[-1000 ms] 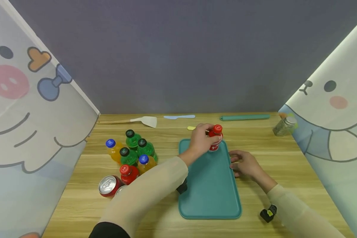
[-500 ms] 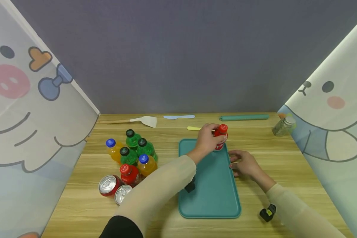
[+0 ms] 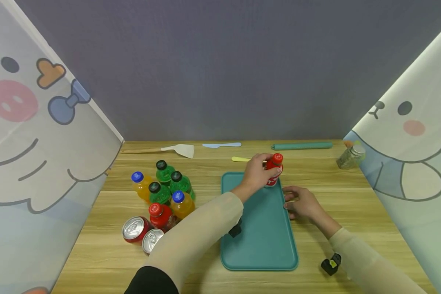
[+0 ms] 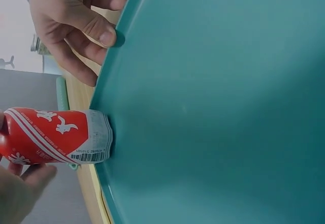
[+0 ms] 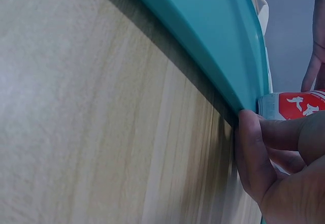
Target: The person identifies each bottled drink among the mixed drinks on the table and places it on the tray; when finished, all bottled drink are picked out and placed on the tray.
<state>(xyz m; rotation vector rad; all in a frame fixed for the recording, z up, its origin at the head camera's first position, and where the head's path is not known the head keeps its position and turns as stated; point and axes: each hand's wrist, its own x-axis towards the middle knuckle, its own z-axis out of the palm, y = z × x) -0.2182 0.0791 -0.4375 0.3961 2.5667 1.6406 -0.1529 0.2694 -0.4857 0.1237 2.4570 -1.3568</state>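
My left hand [image 3: 255, 175] grips a red drink bottle [image 4: 61, 135] with a red cap and white lettering, fingers and thumb around its upper body. The bottle stands upright in the far right corner of a teal rectangular tray [image 3: 261, 247]; its base meets the tray floor there in the left wrist view. At the tray's right side, my right hand [image 3: 303, 203] holds the rim, thumb over the edge and fingers along the outside. The same right hand [image 5: 284, 168] shows close to the bottle in the right wrist view.
To the left stand green bottles [image 3: 181, 183], orange bottles [image 3: 183, 206], another red bottle [image 3: 161, 216] and two cans [image 3: 134, 228]. Along the back lie a spatula [image 3: 183, 150], a blue knife [image 3: 221, 145], a yellow handle [image 3: 240, 159] and a green rod [image 3: 301, 145]. A jar [image 3: 350, 157] lies at right.
My left hand has moved the red bottle a little to the right, into the tray's far right corner, then stayed almost still. The right hand keeps its place on the rim.
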